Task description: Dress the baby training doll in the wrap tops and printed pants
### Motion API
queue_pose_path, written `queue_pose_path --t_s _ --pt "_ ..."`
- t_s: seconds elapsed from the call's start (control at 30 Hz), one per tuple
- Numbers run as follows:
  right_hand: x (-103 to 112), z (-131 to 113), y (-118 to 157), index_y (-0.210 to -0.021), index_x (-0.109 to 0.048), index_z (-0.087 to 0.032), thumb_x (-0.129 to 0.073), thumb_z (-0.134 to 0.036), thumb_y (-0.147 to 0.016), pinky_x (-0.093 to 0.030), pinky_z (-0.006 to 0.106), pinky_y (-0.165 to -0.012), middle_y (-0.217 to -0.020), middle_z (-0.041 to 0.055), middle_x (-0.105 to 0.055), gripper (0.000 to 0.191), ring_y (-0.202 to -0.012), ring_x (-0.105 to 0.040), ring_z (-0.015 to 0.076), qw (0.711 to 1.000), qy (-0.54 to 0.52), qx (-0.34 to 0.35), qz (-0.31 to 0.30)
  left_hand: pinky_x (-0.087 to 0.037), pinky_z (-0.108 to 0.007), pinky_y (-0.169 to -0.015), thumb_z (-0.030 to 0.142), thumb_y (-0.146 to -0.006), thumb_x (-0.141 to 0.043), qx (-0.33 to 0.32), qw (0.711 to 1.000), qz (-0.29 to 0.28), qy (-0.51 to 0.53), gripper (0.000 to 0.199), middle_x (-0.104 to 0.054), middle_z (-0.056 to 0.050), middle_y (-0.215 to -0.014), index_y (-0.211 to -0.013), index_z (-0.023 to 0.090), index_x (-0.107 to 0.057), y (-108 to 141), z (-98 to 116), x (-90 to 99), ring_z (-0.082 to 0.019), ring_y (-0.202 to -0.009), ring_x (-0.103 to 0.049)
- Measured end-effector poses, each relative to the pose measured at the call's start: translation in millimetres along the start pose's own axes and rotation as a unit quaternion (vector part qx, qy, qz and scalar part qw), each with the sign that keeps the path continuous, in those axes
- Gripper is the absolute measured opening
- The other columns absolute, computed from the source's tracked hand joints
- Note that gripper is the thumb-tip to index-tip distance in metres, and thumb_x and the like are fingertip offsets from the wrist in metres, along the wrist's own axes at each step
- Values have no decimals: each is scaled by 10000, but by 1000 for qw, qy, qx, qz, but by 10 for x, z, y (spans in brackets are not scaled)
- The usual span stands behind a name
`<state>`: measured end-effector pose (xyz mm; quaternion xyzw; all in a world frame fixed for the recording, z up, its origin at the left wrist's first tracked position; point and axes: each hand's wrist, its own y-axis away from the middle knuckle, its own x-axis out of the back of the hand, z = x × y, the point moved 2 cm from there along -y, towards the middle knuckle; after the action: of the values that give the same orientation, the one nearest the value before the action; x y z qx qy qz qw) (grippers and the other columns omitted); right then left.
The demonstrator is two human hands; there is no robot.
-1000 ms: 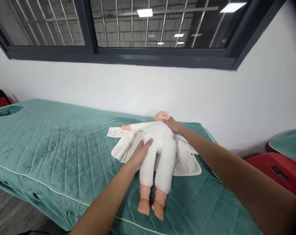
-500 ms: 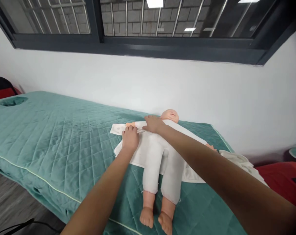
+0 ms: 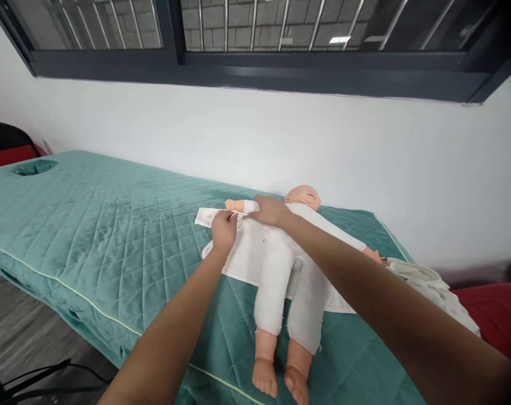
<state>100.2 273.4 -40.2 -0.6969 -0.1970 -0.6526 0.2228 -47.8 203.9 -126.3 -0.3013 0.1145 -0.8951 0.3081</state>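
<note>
A baby doll [image 3: 276, 281] in a white bodysuit lies on its back on a spread-out white baby shirt [image 3: 243, 264], its head [image 3: 303, 195] towards the wall. My left hand [image 3: 224, 230] pinches the shirt's edge near the base of its sleeve [image 3: 205, 216], which lies flat pointing left. Just above that sleeve, the doll's arm [image 3: 235, 205] stretches out to the left. My right hand [image 3: 271, 211] is closed round the upper part of this arm near the shoulder; its fingertips are partly hidden. My right forearm covers part of the doll's torso.
Everything lies on a bed with a green quilted cover [image 3: 124, 230] and a face hole [image 3: 35, 167] at its left end. White folded cloth [image 3: 433, 284] and a red item [image 3: 492, 309] sit to the right. A white wall [image 3: 175, 129] rises behind, below a dark-framed window [image 3: 255, 76].
The doll's arm now shows farther above the shirt sleeve, its hand clear of the cloth. My left hand has gone from resting on the cloth to pinching it. The view has shifted slightly.
</note>
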Motion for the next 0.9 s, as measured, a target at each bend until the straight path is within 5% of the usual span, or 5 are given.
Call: queue_pose_path --t_s 0.2,0.37,0.63,0.9 --pt "-6 1 95 -1084 -613 -245 -371 -711 -901 -461 351 -764 -1117 66 -705 557 -954 -653 277 997 18 74 -24 -489 -314 -789 192 -832 -496 52 993 41 98 204 -718 -76 -920 -880 157 -691 -33 -151 2 -203 -863 -647" --pt "-66 -11 85 -1088 -618 -203 -309 -672 -938 -460 412 -812 -1120 129 -700 582 -983 -646 321 994 56 87 -30 -507 -317 -873 157 -811 -496 68 983 83 149 278 -720 -86 -1027 -1012 159 -688 -42 -232 -4 -193 -959 -661" --pt "-110 -59 100 -1094 -627 -196 -313 -642 -950 -447 443 -864 -1095 148 -705 564 -1001 -640 330 994 76 69 -35 -496 -323 -910 189 -871 -458 32 982 118 142 284 -673 -71 -1046 -1061 175 -668 19 -179 21 -181 -988 -628" --pt "-171 -105 70 -1105 -633 -184 -360 -629 -942 -432 479 -897 -1133 162 -690 548 -1046 -622 343 994 84 51 -37 -455 -370 -918 89 -845 -471 -79 992 77 59 285 -612 -82 -951 -952 184 -717 79 15 56 -229 -980 -568"
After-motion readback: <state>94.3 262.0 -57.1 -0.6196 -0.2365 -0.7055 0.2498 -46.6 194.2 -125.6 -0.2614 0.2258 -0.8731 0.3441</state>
